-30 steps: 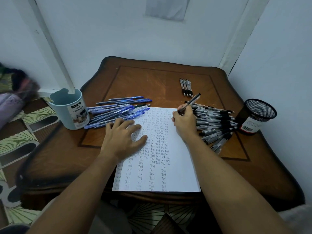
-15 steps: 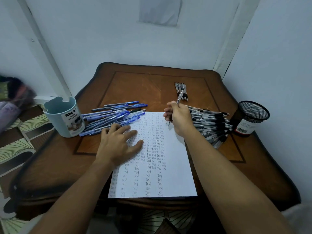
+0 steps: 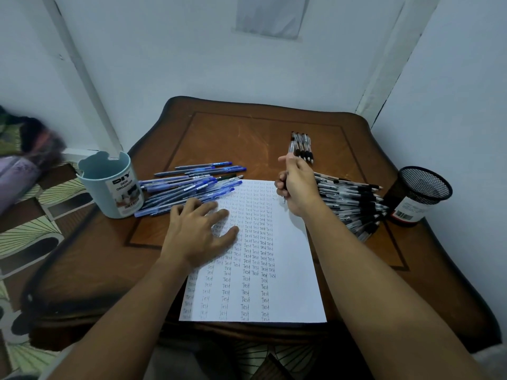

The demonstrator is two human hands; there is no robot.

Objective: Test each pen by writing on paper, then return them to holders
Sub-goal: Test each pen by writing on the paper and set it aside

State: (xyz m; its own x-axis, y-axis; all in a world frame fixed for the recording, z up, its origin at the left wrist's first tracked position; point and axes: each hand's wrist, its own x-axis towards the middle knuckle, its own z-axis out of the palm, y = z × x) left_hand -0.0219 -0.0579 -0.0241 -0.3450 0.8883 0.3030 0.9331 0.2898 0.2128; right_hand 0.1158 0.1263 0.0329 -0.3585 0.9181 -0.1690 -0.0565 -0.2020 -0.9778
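A white sheet of paper [image 3: 290, 270] lies on the wooden table [image 3: 247, 138], filled with columns of the handwritten word "Test". My left hand [image 3: 197, 231] rests flat on the sheet's left side, fingers spread. My right hand [image 3: 297, 185] grips a clear black pen [image 3: 290, 149] upright in the fist, tip down over the sheet's top right corner. A pile of blue pens [image 3: 192, 185] lies left of the paper. Right of it is a pile of black pens [image 3: 354, 204]. A light blue holder [image 3: 109, 185] stands at the left and a black mesh holder [image 3: 419, 196] at the right.
Three black pens [image 3: 304, 145] lie side by side at the back of the table, just beyond my right hand. White walls close in behind and to the right. A patterned floor and some bundled fabric [image 3: 24, 149] lie to the left.
My right hand has turned the pen from a slanted writing hold into an upright fist grip and shifted slightly back from the paper. My left hand stays flat on the sheet.
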